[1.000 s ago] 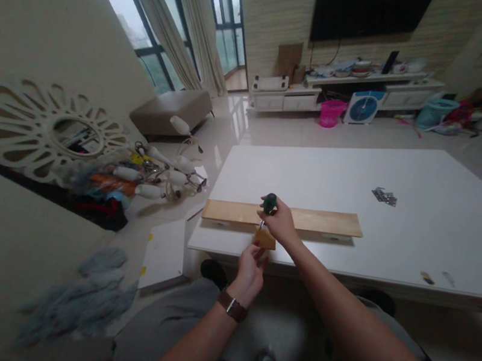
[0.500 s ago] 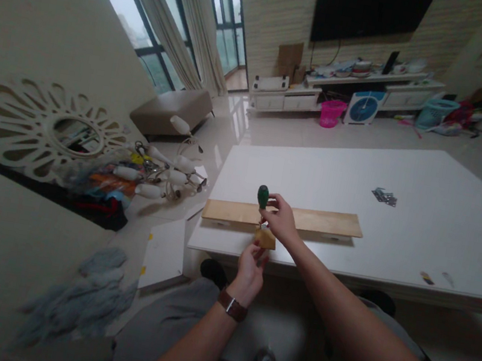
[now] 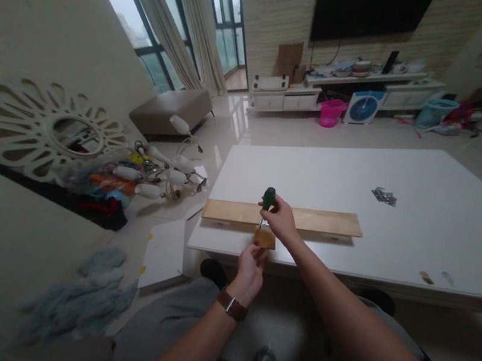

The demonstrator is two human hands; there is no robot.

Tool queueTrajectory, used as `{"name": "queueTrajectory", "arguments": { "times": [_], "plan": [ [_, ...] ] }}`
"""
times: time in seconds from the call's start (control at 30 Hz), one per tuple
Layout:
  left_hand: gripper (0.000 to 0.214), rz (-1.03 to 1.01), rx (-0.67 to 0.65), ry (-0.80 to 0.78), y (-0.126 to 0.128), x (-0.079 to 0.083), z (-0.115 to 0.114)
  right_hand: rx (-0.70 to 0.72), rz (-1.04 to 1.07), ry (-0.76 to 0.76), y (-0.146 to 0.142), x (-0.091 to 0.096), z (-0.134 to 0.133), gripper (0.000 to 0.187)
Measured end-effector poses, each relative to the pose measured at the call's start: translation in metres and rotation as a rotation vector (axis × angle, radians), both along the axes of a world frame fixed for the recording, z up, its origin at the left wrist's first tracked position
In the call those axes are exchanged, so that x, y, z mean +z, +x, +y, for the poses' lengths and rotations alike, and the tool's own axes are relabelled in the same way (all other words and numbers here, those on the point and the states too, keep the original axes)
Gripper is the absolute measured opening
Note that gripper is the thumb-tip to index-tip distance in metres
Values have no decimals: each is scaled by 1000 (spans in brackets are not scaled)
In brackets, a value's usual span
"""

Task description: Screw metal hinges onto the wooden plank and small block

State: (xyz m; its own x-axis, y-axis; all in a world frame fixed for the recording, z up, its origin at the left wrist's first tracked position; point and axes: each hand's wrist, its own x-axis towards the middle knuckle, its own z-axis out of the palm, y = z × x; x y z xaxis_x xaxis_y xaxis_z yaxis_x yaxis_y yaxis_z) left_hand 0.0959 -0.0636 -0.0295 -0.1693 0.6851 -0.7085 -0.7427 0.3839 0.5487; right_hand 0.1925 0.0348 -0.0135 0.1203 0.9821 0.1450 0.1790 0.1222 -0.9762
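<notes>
My right hand [image 3: 280, 216] is closed around a green-handled screwdriver [image 3: 269, 198], which stands nearly upright with its shaft pointing down. Its tip meets the top of a small wooden block [image 3: 265, 239], where a bit of metal shows; the exact contact is too small to make out. From below, my left hand [image 3: 251, 267] grips the block with thumb and fingers near the table's front edge. Behind both hands a long wooden board [image 3: 330, 222] lies along the white table [image 3: 305, 178], raised slightly off its surface.
A pile of small metal brackets [image 3: 385, 196] lies on the table at the right. Small scraps [image 3: 427, 277] sit by its front edge. On the floor to the left are a lamp with several white shades [image 3: 172, 177], a white panel [image 3: 164, 254] and a grey fluffy cloth [image 3: 85, 296].
The top of the screwdriver handle has shifted slightly right, and my right fingers have changed position around it. My left hand and the wooden block have stayed almost still.
</notes>
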Motion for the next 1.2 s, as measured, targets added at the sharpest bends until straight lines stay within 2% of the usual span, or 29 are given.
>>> {"name": "queueTrajectory", "arguments": {
  "times": [0.27, 0.47, 0.7, 0.8, 0.97, 1.2],
  "plan": [
    [18, 6, 8, -10, 1, 2, -1, 59, 102, -66, 0, 6, -2, 33],
    [17, 19, -3, -15, 1, 2, -1, 79, 104, -71, -1, 8, -3, 32],
    [20, 7, 0, -23, 0, 6, -1, -72, -116, 63, 2, 1, -2, 22],
    [21, -3, -7, -16, 0, 9, -1, -93, -93, 58, 1, -2, -2, 23],
    [20, -9, -3, -19, 1, 11, -2, -23, 11, 6, -1, -1, -2, 23],
    [19, 8, 7, -17, 1, 5, -2, 64, 78, -30, -2, 5, -4, 30]
  ]
}}
